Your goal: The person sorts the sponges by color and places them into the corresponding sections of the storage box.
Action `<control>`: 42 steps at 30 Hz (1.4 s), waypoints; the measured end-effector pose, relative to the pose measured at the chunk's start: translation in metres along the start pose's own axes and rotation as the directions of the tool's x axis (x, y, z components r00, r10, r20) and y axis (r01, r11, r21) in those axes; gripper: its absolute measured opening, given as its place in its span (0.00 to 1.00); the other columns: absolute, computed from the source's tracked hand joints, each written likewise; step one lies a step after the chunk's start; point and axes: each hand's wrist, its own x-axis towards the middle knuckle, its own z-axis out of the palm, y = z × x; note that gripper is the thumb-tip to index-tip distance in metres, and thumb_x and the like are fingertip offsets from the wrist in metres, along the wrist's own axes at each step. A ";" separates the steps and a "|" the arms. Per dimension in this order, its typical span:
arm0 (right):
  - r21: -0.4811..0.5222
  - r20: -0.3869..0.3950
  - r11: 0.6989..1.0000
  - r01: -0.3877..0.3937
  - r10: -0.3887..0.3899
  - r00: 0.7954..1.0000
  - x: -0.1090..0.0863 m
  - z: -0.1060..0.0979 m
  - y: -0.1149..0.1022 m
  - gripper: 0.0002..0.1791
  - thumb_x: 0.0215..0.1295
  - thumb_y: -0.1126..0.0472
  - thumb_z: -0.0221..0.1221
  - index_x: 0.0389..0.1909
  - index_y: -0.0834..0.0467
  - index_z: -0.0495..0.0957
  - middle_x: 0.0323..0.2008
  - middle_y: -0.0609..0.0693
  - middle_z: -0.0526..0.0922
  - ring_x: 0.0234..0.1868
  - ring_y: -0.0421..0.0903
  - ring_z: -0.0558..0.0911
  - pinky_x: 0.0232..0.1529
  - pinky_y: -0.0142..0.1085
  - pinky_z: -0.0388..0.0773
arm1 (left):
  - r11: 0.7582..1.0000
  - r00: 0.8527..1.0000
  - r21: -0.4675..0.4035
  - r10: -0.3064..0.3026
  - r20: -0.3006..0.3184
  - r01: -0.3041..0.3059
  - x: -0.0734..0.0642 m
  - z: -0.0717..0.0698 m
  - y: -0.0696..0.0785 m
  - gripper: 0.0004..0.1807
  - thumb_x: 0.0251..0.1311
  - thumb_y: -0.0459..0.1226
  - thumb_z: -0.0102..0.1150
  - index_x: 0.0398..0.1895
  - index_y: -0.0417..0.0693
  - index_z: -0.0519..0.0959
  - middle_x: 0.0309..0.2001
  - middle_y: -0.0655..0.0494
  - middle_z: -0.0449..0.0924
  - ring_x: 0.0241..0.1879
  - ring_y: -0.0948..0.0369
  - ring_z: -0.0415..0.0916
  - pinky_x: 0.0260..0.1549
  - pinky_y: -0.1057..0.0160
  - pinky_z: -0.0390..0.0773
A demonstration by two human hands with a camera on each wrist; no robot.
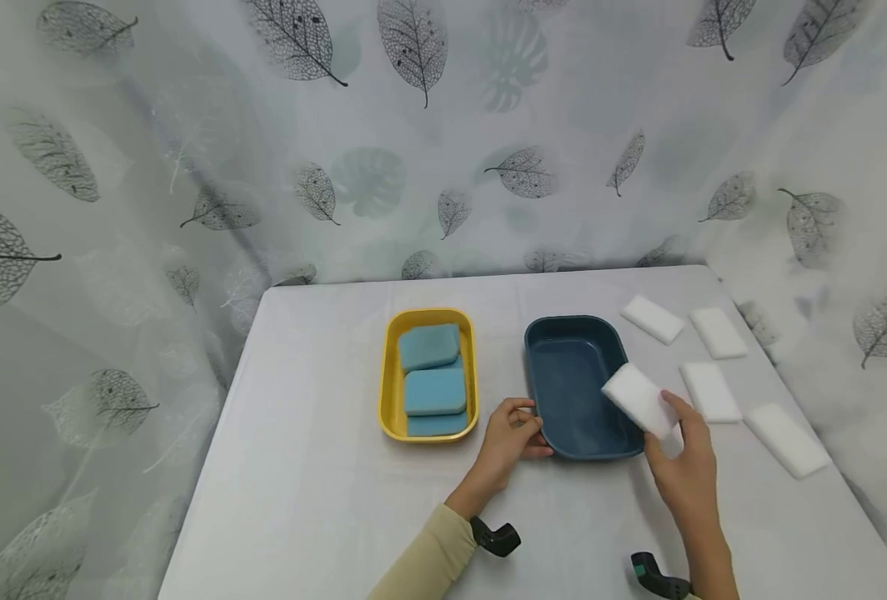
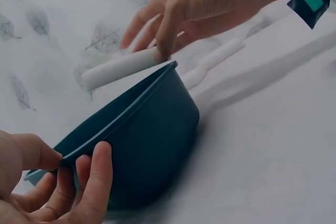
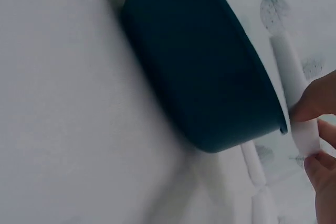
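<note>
My right hand (image 1: pixel 685 467) pinches a white sponge block (image 1: pixel 641 400) by its near end, over the right rim of a dark blue tub (image 1: pixel 574 392). In the left wrist view the white sponge block (image 2: pixel 121 69) lies nearly flat above the tub's far rim. My left hand (image 1: pixel 507 446) grips the tub's near left rim, the thumb on top and the fingers (image 2: pixel 100 174) against its outer wall. Bare floor shows inside the tub. The right wrist view has the tub's outer wall (image 3: pixel 199 66), with the thumb and fingers holding the block (image 3: pixel 294 93) beyond its rim.
Left of the tub stands a yellow tray (image 1: pixel 393 400) with several blue sponges (image 1: pixel 434 392) stacked in it. Several more white blocks (image 1: pixel 709 392) lie spread on the white table (image 1: pixel 301 467) at the right. A leaf-patterned curtain (image 1: pixel 428 167) hangs behind the table.
</note>
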 end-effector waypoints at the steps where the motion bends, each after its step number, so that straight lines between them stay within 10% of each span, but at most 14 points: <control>1: -0.017 0.023 0.999 0.037 -0.036 0.999 0.002 0.001 -0.002 0.40 0.57 0.83 0.62 0.72 0.59 0.72 0.72 0.65 0.71 0.75 0.67 0.67 0.80 0.47 0.62 | 1.000 1.000 0.003 0.002 0.002 -0.002 0.000 -0.001 0.000 0.21 0.71 0.27 0.56 0.65 0.32 0.69 0.40 0.47 0.78 0.28 0.62 0.79 0.32 0.60 0.90; 4: -0.055 0.083 0.980 0.189 -0.184 0.979 0.006 0.007 -0.004 0.36 0.51 0.87 0.62 0.62 0.61 0.79 0.69 0.64 0.76 0.72 0.69 0.67 0.80 0.44 0.60 | 1.000 1.000 0.008 0.008 -0.001 -0.008 0.000 -0.002 -0.001 0.21 0.71 0.27 0.55 0.65 0.31 0.68 0.42 0.44 0.78 0.29 0.62 0.79 0.32 0.61 0.89; 8: -0.066 0.166 0.937 0.342 -0.328 0.930 0.012 0.011 -0.004 0.33 0.46 0.89 0.64 0.54 0.61 0.82 0.67 0.65 0.78 0.68 0.70 0.69 0.72 0.15 0.49 | 1.000 1.000 0.014 0.009 -0.009 -0.009 0.001 -0.002 -0.001 0.20 0.71 0.27 0.56 0.64 0.32 0.69 0.41 0.47 0.78 0.29 0.62 0.80 0.33 0.62 0.90; 18: 0.008 0.433 0.903 0.429 -0.390 0.813 0.026 0.013 -0.011 0.31 0.48 0.89 0.61 0.48 0.58 0.82 0.66 0.64 0.78 0.67 0.69 0.72 0.67 0.07 0.44 | 1.000 0.999 0.001 0.013 -0.029 -0.013 0.003 -0.002 -0.004 0.21 0.70 0.26 0.57 0.65 0.32 0.71 0.39 0.55 0.76 0.30 0.62 0.80 0.32 0.60 0.90; 24: 0.002 0.573 0.890 0.456 -0.374 0.729 0.039 0.011 -0.017 0.28 0.50 0.87 0.63 0.46 0.55 0.84 0.64 0.63 0.80 0.67 0.68 0.75 0.69 0.43 0.76 | 0.999 0.999 -0.014 0.032 -0.006 -0.032 0.005 -0.003 -0.008 0.23 0.69 0.27 0.58 0.66 0.34 0.70 0.41 0.55 0.75 0.30 0.62 0.78 0.31 0.62 0.89; 27: -0.022 0.640 0.898 0.439 -0.325 0.696 0.044 0.012 -0.019 0.25 0.55 0.85 0.62 0.47 0.55 0.84 0.65 0.65 0.79 0.67 0.70 0.75 0.62 0.63 0.76 | 0.999 0.999 -0.020 0.044 -0.005 -0.044 0.006 -0.003 -0.011 0.23 0.69 0.26 0.58 0.66 0.33 0.70 0.41 0.55 0.75 0.30 0.62 0.78 0.30 0.63 0.88; 42: -0.119 0.759 0.924 0.364 -0.151 0.633 0.052 0.021 -0.027 0.19 0.60 0.78 0.64 0.48 0.57 0.87 0.66 0.68 0.78 0.67 0.73 0.74 0.60 0.65 0.77 | 0.998 0.999 -0.042 0.050 0.013 -0.050 0.012 -0.006 -0.016 0.22 0.68 0.25 0.59 0.64 0.33 0.71 0.42 0.52 0.76 0.30 0.62 0.78 0.29 0.63 0.88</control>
